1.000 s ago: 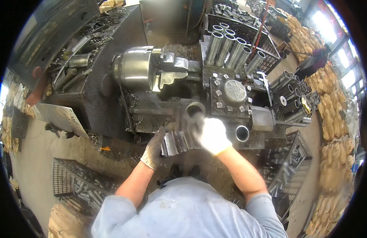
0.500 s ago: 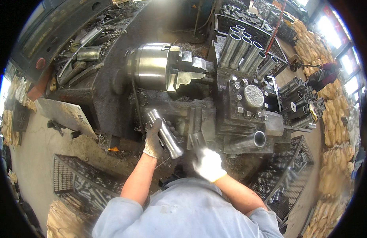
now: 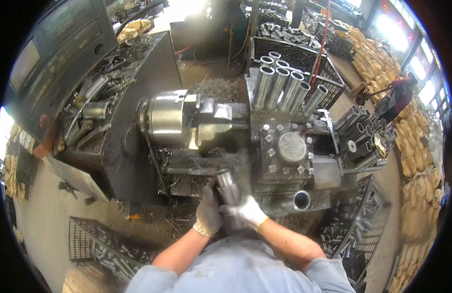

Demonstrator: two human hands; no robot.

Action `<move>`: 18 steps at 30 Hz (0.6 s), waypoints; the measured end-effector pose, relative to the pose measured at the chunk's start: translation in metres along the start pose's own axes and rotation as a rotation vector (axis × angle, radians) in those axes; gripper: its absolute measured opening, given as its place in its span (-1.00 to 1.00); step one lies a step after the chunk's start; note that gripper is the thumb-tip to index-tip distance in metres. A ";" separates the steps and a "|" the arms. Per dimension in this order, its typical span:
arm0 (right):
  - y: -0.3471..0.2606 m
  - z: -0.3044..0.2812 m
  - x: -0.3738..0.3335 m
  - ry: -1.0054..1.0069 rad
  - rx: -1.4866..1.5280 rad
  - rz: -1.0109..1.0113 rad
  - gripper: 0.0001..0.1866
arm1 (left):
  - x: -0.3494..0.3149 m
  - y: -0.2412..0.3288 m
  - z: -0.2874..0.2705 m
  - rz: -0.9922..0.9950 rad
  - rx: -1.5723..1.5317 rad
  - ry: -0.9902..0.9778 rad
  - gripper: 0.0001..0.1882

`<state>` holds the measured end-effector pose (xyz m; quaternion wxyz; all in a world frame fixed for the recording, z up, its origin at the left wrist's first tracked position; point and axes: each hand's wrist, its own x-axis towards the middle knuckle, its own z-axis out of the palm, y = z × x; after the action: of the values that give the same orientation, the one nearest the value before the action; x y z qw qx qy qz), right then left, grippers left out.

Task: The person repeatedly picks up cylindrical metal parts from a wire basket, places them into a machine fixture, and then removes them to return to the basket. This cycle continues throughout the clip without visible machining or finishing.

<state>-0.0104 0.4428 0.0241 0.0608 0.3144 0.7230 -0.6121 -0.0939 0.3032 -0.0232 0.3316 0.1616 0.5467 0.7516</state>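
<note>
In front of my body, a short shiny metal tube (image 3: 226, 180) stands tilted between my hands, its far end toward the lathe. My left hand (image 3: 208, 212), in a dirty grey work glove, is closed along the tube's left side. My right hand (image 3: 246, 213), in a whiter glove, wraps the near part from the right. The tube's lower end is hidden by the gloves and blurred, with a grey shape under the right fingers that I cannot make out. Ahead is the lathe chuck (image 3: 168, 118) with stepped jaws; to its right is the bolted tool post (image 3: 292, 147).
Several upright tubes (image 3: 279, 88) stand behind the tool post, beside a caliper (image 3: 329, 128). Another tube (image 3: 301, 200) lies near the carriage's front. Mesh crates with metal parts flank me, left (image 3: 82, 239) and right (image 3: 377, 207). A person (image 3: 396, 97) is at the far right.
My right hand has come left onto the tube, which my left hand alone held before. Both hands are now together near my body. The view has tilted up and shifted.
</note>
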 end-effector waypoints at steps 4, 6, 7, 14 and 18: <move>-0.042 -0.031 -0.054 -0.106 -0.080 -0.065 -0.02 | 0.040 0.023 0.007 -0.438 0.055 -0.117 -0.29; -0.074 -0.061 -0.085 -0.171 -0.231 -0.350 -0.04 | 0.071 0.024 0.007 -0.467 0.757 -0.212 -0.34; -0.095 -0.084 -0.085 -0.232 -0.272 -0.607 -0.05 | 0.084 0.022 0.006 -0.398 0.916 -0.160 -0.31; -0.197 -0.180 0.060 0.285 -1.397 -0.866 -0.39 | 0.053 0.002 -0.052 0.289 0.672 0.313 -0.70; -0.181 -0.189 0.162 0.093 -1.804 -0.664 -0.72 | -0.021 -0.030 -0.116 -0.118 0.668 0.526 -0.60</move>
<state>-0.1789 0.6690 0.1473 0.0745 -0.0473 0.9755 0.2015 -0.1392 0.2118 -0.0891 0.1527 0.0315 0.8344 0.5287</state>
